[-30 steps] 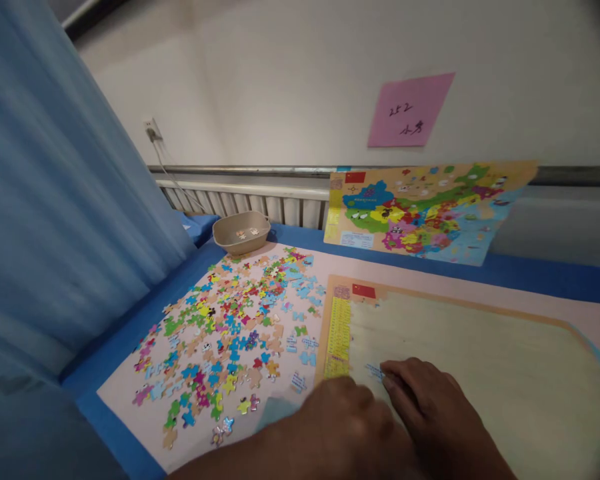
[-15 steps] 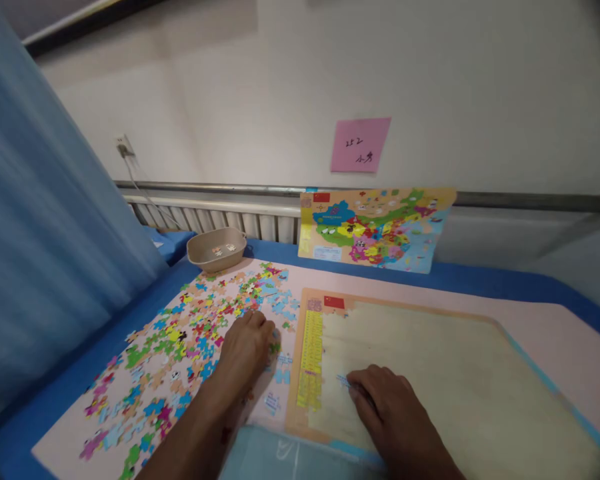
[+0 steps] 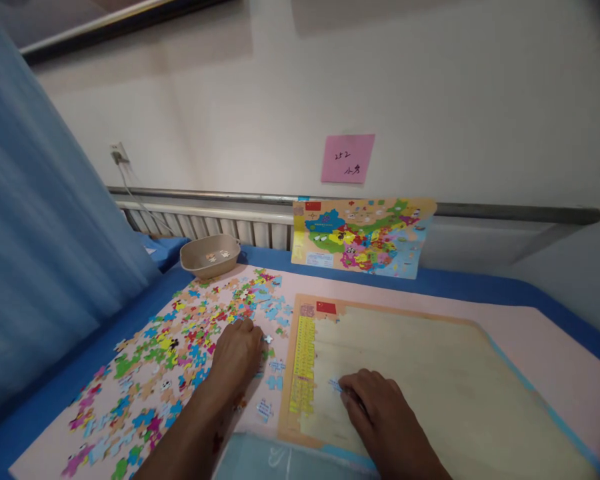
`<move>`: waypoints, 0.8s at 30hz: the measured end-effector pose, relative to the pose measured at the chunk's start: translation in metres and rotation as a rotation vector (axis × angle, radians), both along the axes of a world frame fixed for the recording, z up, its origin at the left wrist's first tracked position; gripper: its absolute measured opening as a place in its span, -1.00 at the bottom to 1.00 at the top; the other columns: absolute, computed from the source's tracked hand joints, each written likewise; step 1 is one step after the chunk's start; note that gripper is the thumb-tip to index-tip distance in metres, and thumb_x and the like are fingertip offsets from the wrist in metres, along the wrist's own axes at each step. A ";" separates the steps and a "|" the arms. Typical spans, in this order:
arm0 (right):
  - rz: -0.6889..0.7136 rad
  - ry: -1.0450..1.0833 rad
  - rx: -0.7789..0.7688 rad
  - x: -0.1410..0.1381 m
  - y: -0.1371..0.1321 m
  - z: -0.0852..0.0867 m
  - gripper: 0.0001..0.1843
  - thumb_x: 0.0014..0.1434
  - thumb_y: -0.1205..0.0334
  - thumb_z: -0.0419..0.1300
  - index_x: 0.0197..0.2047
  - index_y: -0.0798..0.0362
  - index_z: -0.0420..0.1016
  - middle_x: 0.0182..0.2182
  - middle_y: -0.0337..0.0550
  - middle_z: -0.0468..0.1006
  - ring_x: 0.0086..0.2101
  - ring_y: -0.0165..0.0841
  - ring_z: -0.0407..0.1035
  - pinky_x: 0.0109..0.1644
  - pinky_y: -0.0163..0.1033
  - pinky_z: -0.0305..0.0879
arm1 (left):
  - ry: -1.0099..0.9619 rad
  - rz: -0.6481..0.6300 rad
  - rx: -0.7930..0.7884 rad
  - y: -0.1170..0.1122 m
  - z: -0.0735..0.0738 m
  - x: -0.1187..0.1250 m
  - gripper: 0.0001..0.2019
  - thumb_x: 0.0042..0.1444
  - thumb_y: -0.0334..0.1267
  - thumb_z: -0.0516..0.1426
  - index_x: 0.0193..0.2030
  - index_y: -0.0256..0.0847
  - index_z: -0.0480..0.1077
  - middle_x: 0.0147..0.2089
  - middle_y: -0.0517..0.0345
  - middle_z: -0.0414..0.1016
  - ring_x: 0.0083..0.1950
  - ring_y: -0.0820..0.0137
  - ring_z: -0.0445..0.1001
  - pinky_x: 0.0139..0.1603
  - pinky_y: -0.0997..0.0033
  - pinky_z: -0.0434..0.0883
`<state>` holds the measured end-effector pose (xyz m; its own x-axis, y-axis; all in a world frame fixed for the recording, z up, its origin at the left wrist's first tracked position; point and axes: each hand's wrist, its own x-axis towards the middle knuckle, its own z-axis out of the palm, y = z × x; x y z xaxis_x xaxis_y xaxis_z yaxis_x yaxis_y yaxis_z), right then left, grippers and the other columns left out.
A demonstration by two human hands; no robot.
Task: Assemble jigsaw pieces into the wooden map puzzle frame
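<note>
My right hand (image 3: 375, 407) is over the puzzle board (image 3: 420, 360), its thumb and fingers closed on a pale blue puzzle piece (image 3: 335, 385) with printing on it. My left hand (image 3: 237, 350) rests at the right side of the loose puzzle pieces (image 3: 180, 353), fingers curled downward. What its fingertips hold, if anything, is hidden. A small light piece (image 3: 268, 339) lies just beside those fingers. Several light blue pieces with print (image 3: 264, 409) lie between my left hand and the board. The board's left edge carries fitted yellow pieces (image 3: 303, 367) and a red flag piece (image 3: 326, 307).
A printed map picture (image 3: 363, 237) stands against the wall rail. Behind the loose pieces is a beige basket (image 3: 210, 267) with a few pieces inside. A clear plastic sheet or bag (image 3: 270, 460) lies at the front edge. A blue curtain (image 3: 55, 233) hangs at left.
The view has shifted slightly, so everything sits a little lower and further left. A small light piece now shows beside my left fingers. My right hand still holds the blue piece.
</note>
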<state>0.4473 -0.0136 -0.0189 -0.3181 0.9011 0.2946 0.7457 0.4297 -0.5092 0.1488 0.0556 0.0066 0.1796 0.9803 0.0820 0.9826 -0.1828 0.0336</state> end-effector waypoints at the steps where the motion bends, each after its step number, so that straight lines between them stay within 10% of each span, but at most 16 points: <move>1: 0.000 -0.002 -0.004 0.000 0.000 0.001 -0.77 0.47 0.25 0.08 -0.12 -0.05 0.59 -0.25 -0.11 0.62 -0.20 -0.10 0.50 -0.08 0.03 0.29 | 0.006 0.006 -0.004 -0.001 0.002 0.000 -0.72 0.44 -0.35 0.10 -0.18 -0.23 0.66 -0.13 -0.09 0.63 -0.01 0.15 0.57 0.02 0.22 0.38; 16: 0.049 -0.050 0.100 0.000 0.001 0.009 -0.76 0.52 0.26 0.05 -0.13 -0.03 0.54 -0.28 -0.14 0.59 -0.25 -0.17 0.45 -0.14 -0.05 0.24 | 0.034 0.054 0.079 -0.009 0.023 -0.006 -0.68 0.43 -0.30 0.06 -0.23 -0.22 0.63 -0.16 -0.12 0.63 -0.07 0.11 0.58 -0.05 0.20 0.42; 24: 0.335 -0.164 0.383 -0.053 -0.051 0.015 -0.69 0.35 0.53 0.16 -0.38 -0.02 0.34 -0.42 -0.21 0.43 -0.38 -0.27 0.26 -0.29 -0.10 0.09 | -0.395 0.050 0.698 -0.035 0.064 -0.041 -0.77 0.39 -0.25 0.09 -0.19 -0.16 0.59 -0.20 0.04 0.67 -0.14 0.24 0.61 -0.04 0.30 0.48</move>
